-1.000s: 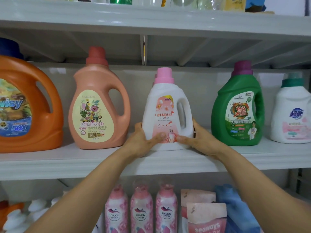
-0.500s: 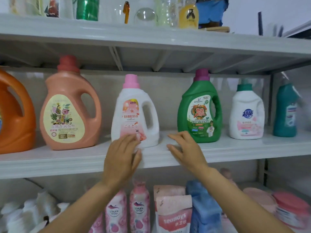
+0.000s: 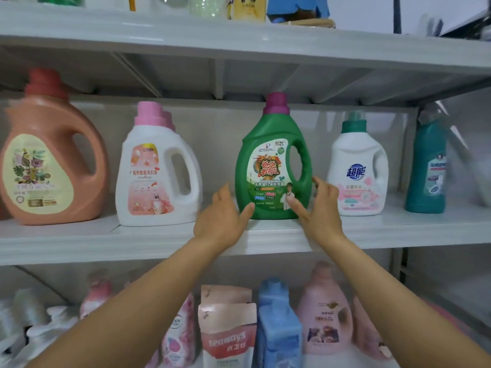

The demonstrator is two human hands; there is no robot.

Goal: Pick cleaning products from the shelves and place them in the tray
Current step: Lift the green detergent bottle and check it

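1. While reaching up for a pick, faces a big white shelf (image 3: 79,240) with soap bottles standing in a row.
2. Green bottle (image 3: 268,160), purple cap: stands upright on that shelf, between a white bottle with a pink cap (image 3: 154,176) and a white bottle with a green cap (image 3: 358,168), apart from both.
3. Left hand (image 3: 220,221): spread wide, fingers straight, thumb right by the low left side of the green bottle. Hard to tell if touching.
4. Right hand (image 3: 321,211): spread wide too, fingers fanned by the low right side and the handle. Not wrapped round anything.
5. Looks like the grabbing step: closing in on the green bottle from both sides, not yet lifted.
6. Next, most likely: press both palms on the sides, squeeze tight, lift a little, then pull out toward the body without bumping the two white bottles. Probably heavy, so hold on well.
7. Tray nowhere in sight, so no telling where to set the bottle down.
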